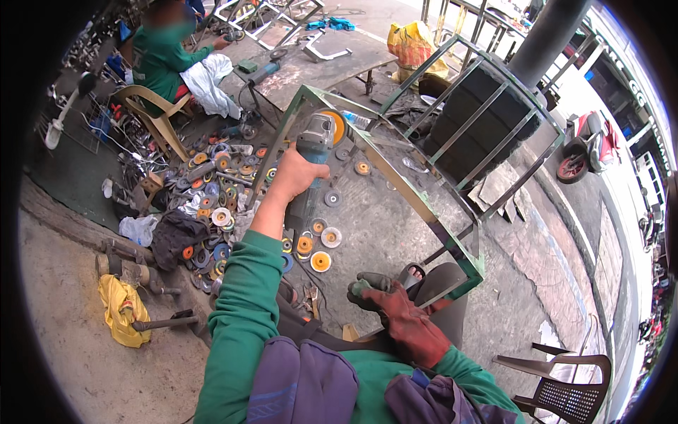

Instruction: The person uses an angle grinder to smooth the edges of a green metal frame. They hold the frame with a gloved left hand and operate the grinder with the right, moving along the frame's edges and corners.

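My bare left hand (300, 173) is closed around the body of a blue-grey angle grinder (314, 145). The grinder's yellow disc (332, 127) is at the upper corner of a green-and-bare-metal frame (395, 180); whether they touch is unclear. That frame slants from the corner down to my right knee. Beside its lower end is my right hand (406, 318), in a red glove with dark fingertips. Its fingers point left, loosely stretched, with nothing visible gripped. The frame's short bar (445, 291) runs up to the glove.
Many used grinding discs (220, 216) litter the floor at left. Another frame (487, 116) stands beyond, against a dark block (480, 120). A co-worker in green (166, 63) sits at far left by a low table (318, 74). A brown chair (572, 385) stands at lower right.
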`<state>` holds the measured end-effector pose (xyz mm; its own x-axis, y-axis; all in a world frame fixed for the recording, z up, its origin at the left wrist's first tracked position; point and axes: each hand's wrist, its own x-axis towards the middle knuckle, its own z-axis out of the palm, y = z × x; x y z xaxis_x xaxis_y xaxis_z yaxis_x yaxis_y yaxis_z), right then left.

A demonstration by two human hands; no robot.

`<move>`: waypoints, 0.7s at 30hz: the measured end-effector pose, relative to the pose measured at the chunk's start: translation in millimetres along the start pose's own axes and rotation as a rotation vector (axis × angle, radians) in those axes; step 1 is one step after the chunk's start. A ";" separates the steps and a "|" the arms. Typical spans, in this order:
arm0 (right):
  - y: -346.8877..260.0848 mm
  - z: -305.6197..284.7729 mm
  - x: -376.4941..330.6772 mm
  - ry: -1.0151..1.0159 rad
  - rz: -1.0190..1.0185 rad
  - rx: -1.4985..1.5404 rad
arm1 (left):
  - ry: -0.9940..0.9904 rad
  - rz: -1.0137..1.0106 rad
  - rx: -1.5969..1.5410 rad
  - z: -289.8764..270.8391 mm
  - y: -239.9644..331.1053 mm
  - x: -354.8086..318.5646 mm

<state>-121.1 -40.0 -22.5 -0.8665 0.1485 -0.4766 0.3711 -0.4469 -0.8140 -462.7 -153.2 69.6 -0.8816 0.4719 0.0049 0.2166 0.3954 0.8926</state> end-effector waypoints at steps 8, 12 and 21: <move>22.5 -1.8 21.8 0.107 0.103 0.250 | -0.160 -0.028 -0.073 5.9 -0.7 -7.2; 28.9 -7.5 24.0 0.108 0.104 0.234 | -0.085 0.025 -0.046 4.7 2.7 -2.7; 24.2 -6.1 24.9 0.145 0.088 0.223 | -0.129 0.018 -0.157 17.7 -3.7 8.0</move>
<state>-131.7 -41.7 -56.2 -0.7712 0.2185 -0.5978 0.3462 -0.6441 -0.6821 -463.1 -136.9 58.3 -0.8153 0.5784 -0.0271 0.1548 0.2628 0.9524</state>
